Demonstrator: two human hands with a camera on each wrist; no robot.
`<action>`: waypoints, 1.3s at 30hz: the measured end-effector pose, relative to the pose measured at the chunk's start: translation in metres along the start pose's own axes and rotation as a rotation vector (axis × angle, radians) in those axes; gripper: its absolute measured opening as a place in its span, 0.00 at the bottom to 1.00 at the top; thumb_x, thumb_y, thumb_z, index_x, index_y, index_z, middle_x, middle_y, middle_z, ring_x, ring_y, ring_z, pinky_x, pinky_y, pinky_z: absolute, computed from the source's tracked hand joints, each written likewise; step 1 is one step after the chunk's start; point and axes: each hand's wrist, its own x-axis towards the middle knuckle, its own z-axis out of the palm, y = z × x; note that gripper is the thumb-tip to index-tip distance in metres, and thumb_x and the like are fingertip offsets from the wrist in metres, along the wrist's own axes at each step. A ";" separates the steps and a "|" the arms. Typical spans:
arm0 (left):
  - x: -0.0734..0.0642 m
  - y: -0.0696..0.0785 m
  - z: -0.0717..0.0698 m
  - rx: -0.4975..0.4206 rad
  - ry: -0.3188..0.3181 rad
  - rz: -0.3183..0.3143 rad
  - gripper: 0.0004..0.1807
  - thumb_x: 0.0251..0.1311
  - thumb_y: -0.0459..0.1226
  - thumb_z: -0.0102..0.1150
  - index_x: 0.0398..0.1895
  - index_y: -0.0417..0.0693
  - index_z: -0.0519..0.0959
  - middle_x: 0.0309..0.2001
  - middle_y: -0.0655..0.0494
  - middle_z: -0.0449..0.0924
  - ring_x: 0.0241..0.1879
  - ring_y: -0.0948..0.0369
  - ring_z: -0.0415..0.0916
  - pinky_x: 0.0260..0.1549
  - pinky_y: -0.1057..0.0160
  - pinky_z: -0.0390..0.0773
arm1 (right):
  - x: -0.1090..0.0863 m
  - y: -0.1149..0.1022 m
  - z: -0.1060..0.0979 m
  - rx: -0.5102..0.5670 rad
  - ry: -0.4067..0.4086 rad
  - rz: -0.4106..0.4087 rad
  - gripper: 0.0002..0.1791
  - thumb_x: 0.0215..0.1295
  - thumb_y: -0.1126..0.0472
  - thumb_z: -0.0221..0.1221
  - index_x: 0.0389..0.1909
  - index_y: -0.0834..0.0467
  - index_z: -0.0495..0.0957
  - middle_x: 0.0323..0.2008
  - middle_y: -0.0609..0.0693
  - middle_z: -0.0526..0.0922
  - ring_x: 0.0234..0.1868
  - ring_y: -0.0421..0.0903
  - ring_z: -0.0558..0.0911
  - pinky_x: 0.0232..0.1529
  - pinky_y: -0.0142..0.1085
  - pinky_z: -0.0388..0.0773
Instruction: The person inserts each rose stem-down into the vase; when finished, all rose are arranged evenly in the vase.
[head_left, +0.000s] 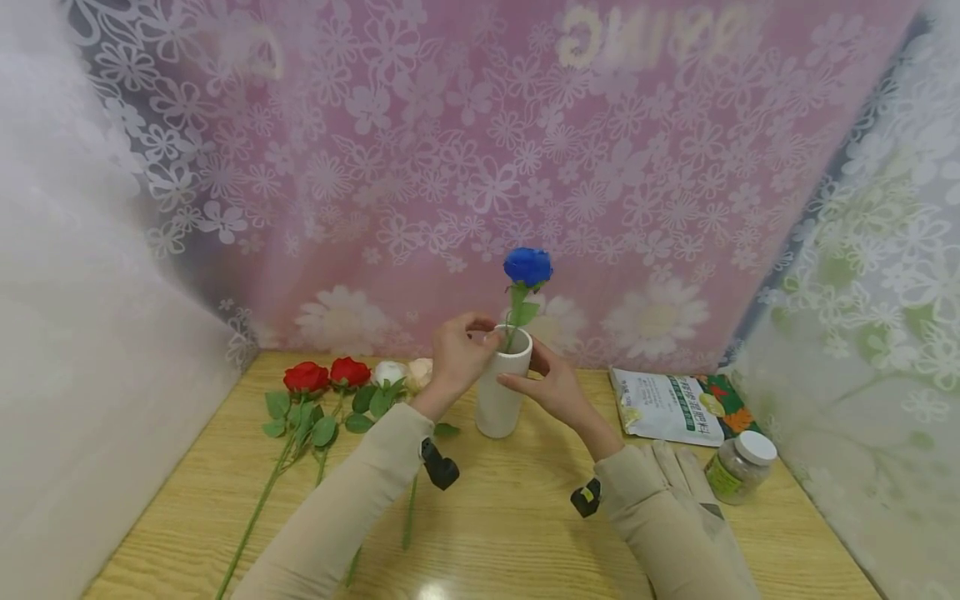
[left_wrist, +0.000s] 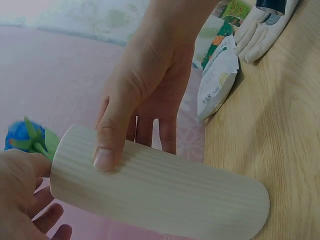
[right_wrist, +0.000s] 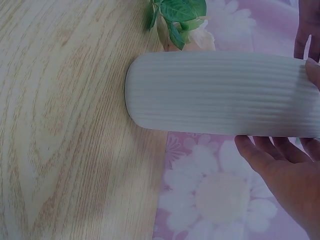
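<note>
A white ribbed vase (head_left: 498,404) stands upright on the wooden table, its ribs plain in the right wrist view. Out of its mouth rises a blue rose (head_left: 528,267), its green stem inside the rim. My left hand (head_left: 463,357) is at the vase's upper left, thumb at the rim beside the stem and fingers bent around the far side. From the right, my right hand (head_left: 555,390) grips the upper body of the vase, thumb (left_wrist: 107,150) on the near face and fingers behind. Part of each hand's fingers is hidden by the vase in the head view.
Left of the vase lie two red roses (head_left: 306,377), a white rose (head_left: 390,372) and a cream rose (head_left: 420,372). To the right are a white packet (head_left: 667,406), a white-lidded jar (head_left: 741,468) and pale gloves (head_left: 678,471). A flowered pink curtain (head_left: 450,208) hangs behind.
</note>
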 end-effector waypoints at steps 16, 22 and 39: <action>-0.016 -0.043 -0.091 -0.106 0.011 -0.155 0.17 0.71 0.39 0.68 0.58 0.42 0.84 0.51 0.39 0.88 0.53 0.46 0.86 0.58 0.47 0.85 | 0.000 -0.001 0.001 0.004 -0.008 0.035 0.44 0.67 0.49 0.73 0.80 0.39 0.63 0.71 0.52 0.78 0.69 0.58 0.79 0.65 0.59 0.80; -0.030 -0.067 -0.143 -0.004 0.016 -0.205 0.18 0.74 0.41 0.64 0.61 0.43 0.83 0.54 0.37 0.88 0.56 0.44 0.85 0.60 0.45 0.83 | 0.000 0.000 0.001 0.007 -0.012 0.019 0.43 0.68 0.50 0.72 0.80 0.39 0.63 0.69 0.53 0.79 0.69 0.57 0.79 0.66 0.58 0.80; -0.088 -0.116 -0.244 0.226 0.010 -0.353 0.24 0.75 0.49 0.61 0.63 0.42 0.81 0.55 0.36 0.87 0.38 0.85 0.74 0.38 0.69 0.80 | -0.003 -0.002 0.012 -0.103 0.142 0.077 0.47 0.63 0.40 0.73 0.78 0.52 0.65 0.67 0.54 0.78 0.66 0.56 0.78 0.70 0.57 0.76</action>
